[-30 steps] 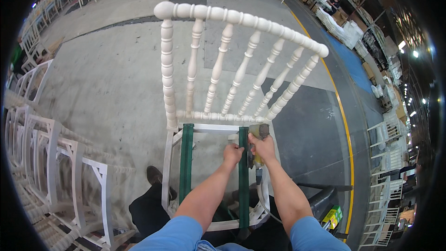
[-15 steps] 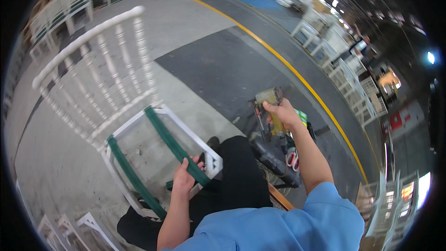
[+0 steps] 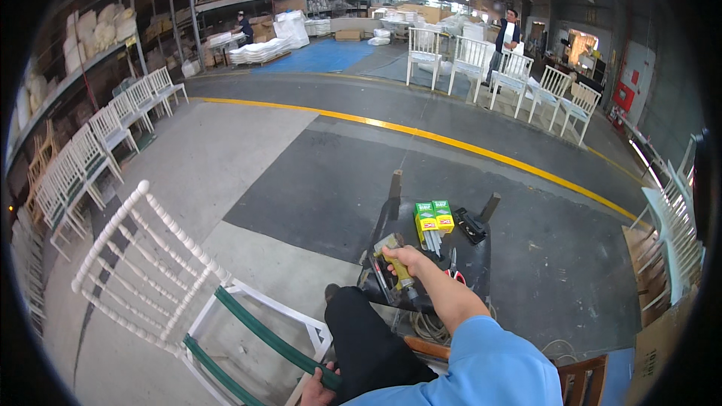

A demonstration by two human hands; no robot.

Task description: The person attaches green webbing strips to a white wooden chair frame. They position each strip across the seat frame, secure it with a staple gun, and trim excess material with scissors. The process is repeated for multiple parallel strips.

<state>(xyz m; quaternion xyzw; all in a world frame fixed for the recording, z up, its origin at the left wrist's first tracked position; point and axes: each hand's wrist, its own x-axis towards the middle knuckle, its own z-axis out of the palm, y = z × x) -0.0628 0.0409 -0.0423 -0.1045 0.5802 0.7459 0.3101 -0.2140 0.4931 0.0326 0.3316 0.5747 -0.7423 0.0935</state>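
Note:
A white chair frame (image 3: 312, 323) with a turned-spindle back (image 3: 147, 271) leans across my lap. Two green webbing straps (image 3: 263, 331) run over its open seat. At the lower edge, my left hand (image 3: 322, 385) is closed around the near end of one strap by the frame's corner; part of that hand is cut off. My right hand (image 3: 408, 262) grips the handle of a yellow pneumatic staple gun (image 3: 398, 271), its hose end pointing down. The gun is over the near left part of a black seat (image 3: 475, 286); I cannot tell whether it touches.
On the black seat are green-and-yellow boxes (image 3: 434, 216), staple strips (image 3: 432, 240), a black tool (image 3: 471, 225) and red-handled scissors (image 3: 453, 271). A coiled hose (image 3: 429, 327) lies below. White chairs (image 3: 511, 75) line the far side, near a standing person (image 3: 502, 41). More chairs (image 3: 83, 158) stand left.
The view has swung up and right, showing more of the hall. My right hand has brought the staple gun down over the black seat. My left hand stays at the chair frame.

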